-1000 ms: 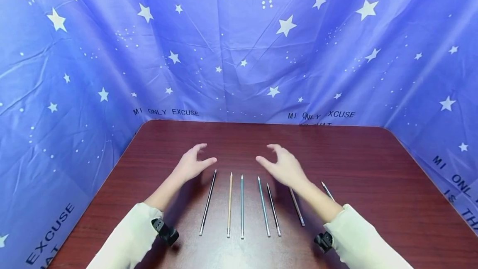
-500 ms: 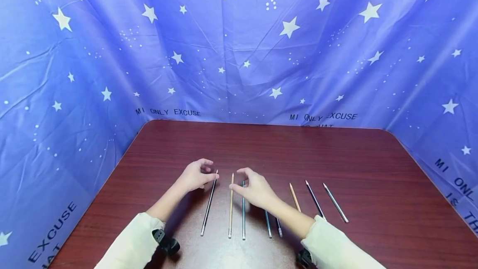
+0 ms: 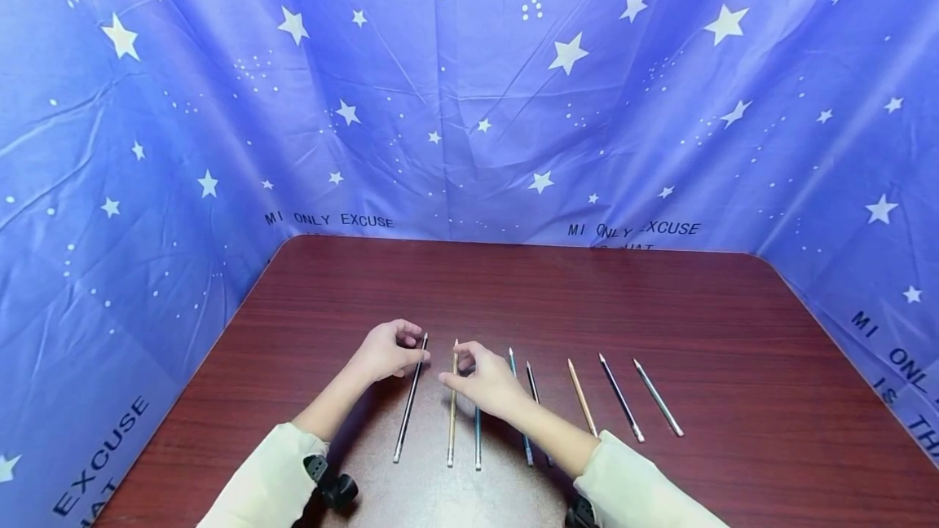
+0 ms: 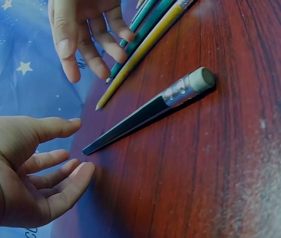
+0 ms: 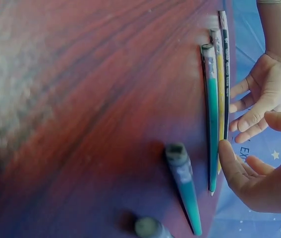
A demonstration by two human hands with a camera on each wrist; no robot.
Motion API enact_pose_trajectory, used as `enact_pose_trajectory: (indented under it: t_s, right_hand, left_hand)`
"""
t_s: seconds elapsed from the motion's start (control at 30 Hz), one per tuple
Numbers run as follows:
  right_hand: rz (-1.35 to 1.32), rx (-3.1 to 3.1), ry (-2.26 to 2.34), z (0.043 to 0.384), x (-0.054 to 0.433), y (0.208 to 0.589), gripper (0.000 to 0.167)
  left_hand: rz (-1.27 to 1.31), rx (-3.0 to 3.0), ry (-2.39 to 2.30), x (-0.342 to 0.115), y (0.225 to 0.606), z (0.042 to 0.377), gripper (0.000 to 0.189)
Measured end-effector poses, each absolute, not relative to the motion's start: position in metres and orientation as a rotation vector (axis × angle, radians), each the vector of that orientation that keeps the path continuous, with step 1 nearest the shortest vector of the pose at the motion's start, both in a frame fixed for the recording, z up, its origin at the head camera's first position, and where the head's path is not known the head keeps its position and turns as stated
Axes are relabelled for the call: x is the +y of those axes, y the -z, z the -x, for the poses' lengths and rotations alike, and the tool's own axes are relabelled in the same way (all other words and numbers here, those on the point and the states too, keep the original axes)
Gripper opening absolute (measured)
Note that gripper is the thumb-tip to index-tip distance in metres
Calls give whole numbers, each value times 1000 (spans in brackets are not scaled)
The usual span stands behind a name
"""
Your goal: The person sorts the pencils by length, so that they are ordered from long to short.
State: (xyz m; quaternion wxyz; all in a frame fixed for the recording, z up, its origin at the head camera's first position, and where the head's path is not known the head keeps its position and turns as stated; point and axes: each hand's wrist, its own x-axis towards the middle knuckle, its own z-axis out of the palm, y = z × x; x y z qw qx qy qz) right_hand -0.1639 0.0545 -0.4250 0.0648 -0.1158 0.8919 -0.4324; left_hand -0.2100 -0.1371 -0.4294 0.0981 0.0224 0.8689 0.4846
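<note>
On the table, my left hand point(image 3: 386, 350) hovers at the pointed end of a black pencil point(image 3: 408, 420), thumb and fingers parted around it. In the left wrist view that black pencil point(image 4: 145, 115) shows its white eraser, and a gap separates the fingers from its shaft. My right hand point(image 3: 490, 381) reaches across to the yellow pencil point(image 3: 451, 422), thumb and index finger spread near its upper part. Its palm covers the upper half of a teal pencil point(image 3: 478, 440). The right wrist view has the right hand point(image 5: 266, 176) with fingers parted, one fingertip right at the pencils.
Right of these lie another teal pencil point(image 3: 526, 438) and a dark pencil point(image 3: 533, 381), partly under the right forearm. Farther right rest a yellow pencil point(image 3: 579, 393), a dark pencil point(image 3: 620, 398) and a grey-green pencil point(image 3: 658, 398). A starry blue curtain point(image 3: 469, 104) surrounds the brown table point(image 3: 513, 292).
My right hand has swept left and toward me, from over the right-hand pencils to the yellow one. My left hand has come slightly nearer to me, down to the black pencil's tip. The pencils lie as before.
</note>
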Motion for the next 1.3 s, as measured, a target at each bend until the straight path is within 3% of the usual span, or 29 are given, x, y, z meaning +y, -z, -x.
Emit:
enact_pose_trajectory:
  t_s: [1.3]
  right_hand:
    - [288, 2759, 1112, 167, 40, 426, 60]
  left_hand:
    - [8, 2569, -1481, -130, 443, 211, 31]
